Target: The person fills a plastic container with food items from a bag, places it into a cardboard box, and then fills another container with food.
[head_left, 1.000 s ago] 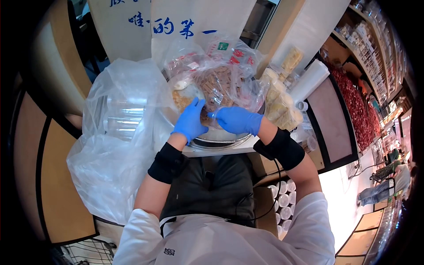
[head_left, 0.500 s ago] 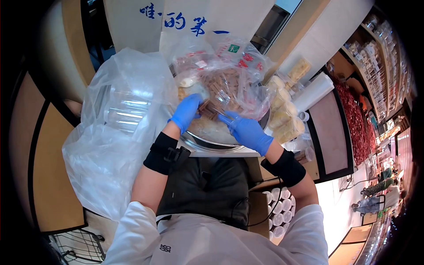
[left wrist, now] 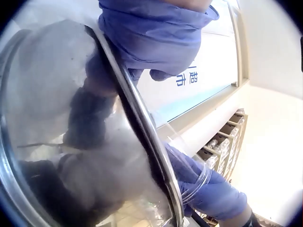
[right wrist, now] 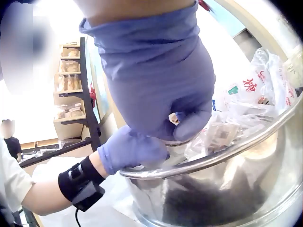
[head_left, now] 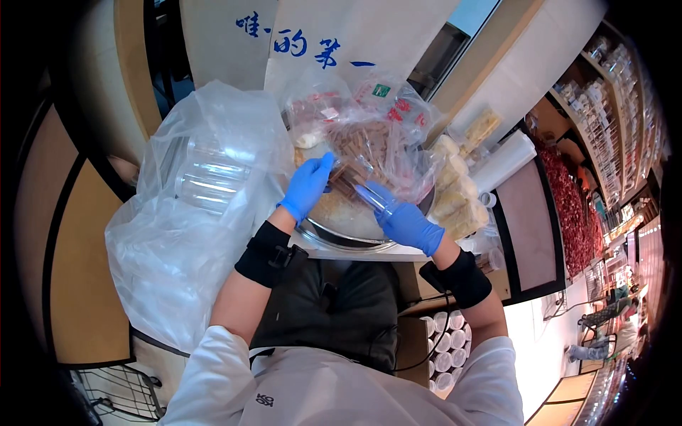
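My gloved right hand (head_left: 406,220) grips a clear plastic jar (head_left: 378,200), tilted with its mouth toward the left hand. In the left wrist view, the jar's ridged end (left wrist: 200,182) shows between the right fingers. My gloved left hand (head_left: 307,188) holds a bundle of flat brown strips (head_left: 346,179) at the jar's mouth; part of its grip is hidden. Both hands are over a wide steel basin (right wrist: 222,165). Behind them, a clear printed bag full of more brown strips (head_left: 376,145) lies in the basin.
Left of the basin, a large translucent bag (head_left: 177,263) holds stacked clear jars (head_left: 217,174). Filled tubs (head_left: 458,192) and a plastic roll (head_left: 506,162) stand to the right. Below the counter is a box of white-lidded tubs (head_left: 444,344). A tall panel with blue writing (head_left: 305,46) stands behind.
My hands have moved apart, and the right one has turned so the jar shows plainly. The brown strips have come into view between the hands. The head view has shifted a little.
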`<control>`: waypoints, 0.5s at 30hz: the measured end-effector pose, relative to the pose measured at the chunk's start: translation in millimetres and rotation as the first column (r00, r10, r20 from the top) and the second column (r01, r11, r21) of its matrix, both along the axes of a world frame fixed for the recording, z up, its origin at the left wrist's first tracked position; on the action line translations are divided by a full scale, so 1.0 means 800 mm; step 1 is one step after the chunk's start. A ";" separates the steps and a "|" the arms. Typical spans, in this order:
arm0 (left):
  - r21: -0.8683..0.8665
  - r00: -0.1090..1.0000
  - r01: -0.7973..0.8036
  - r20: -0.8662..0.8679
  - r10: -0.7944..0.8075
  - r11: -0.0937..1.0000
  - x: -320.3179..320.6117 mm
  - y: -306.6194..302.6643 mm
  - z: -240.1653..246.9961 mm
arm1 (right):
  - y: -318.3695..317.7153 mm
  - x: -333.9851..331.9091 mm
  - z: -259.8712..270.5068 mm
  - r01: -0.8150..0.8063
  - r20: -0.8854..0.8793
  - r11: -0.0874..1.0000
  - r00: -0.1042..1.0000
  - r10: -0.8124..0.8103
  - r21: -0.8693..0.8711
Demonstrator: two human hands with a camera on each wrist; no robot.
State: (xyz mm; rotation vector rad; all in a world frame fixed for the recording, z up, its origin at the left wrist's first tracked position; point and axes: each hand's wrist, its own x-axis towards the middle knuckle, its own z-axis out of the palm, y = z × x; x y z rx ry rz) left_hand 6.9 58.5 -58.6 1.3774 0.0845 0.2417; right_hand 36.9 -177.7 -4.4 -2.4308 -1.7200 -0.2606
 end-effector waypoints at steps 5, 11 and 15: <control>-0.048 0.991 0.090 0.103 -0.085 0.995 -0.013 -0.003 0.005 | 0.000 -0.016 0.007 0.081 -0.017 0.997 0.997 -0.081 0.004; -0.068 0.976 0.059 0.216 -0.043 0.996 -0.020 0.001 0.007 | 0.010 -0.023 0.007 0.168 0.073 0.986 0.983 -0.169 0.022; -0.148 0.955 -0.003 0.292 0.046 0.989 -0.028 0.000 0.004 | 0.019 -0.049 0.034 0.194 0.157 0.980 0.970 -0.185 -0.045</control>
